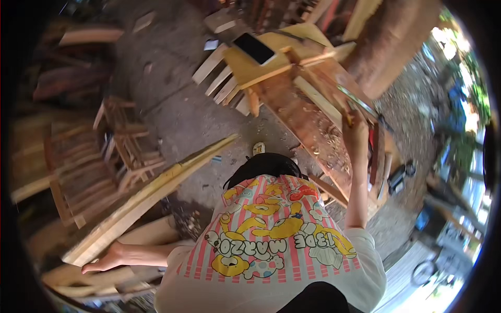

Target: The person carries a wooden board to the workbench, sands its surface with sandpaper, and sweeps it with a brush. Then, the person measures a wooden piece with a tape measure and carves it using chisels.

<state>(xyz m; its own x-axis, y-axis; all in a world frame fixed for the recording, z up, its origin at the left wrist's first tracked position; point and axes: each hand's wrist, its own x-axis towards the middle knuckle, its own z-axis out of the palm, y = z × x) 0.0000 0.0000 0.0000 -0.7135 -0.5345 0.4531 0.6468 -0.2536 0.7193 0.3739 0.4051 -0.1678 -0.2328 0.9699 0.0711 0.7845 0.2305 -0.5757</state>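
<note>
A long, pale wooden plank (141, 201) slants across the left side, its far tip rising toward the middle. My left hand (107, 258) grips it by the near end; a thumb or finger sticks out along the edge and the other fingers are partly hidden. Over the wooden workbench (292, 107), my right hand (357, 128) is closed with curled fingers, a small orange-yellow bit showing at them. What it holds is too blurred to name. Beside those fingers lie a narrow wooden strip (318, 101) and a thin, greenish straight strip (355, 99).
A dark-screened phone (254, 48) rests on a yellowish board (282, 39) at the bench's far end. Wood shavings litter the bench top. At left stand wooden chairs (128, 141) and stacked lumber (78, 83). A black tool (401, 177) sits right of the bench.
</note>
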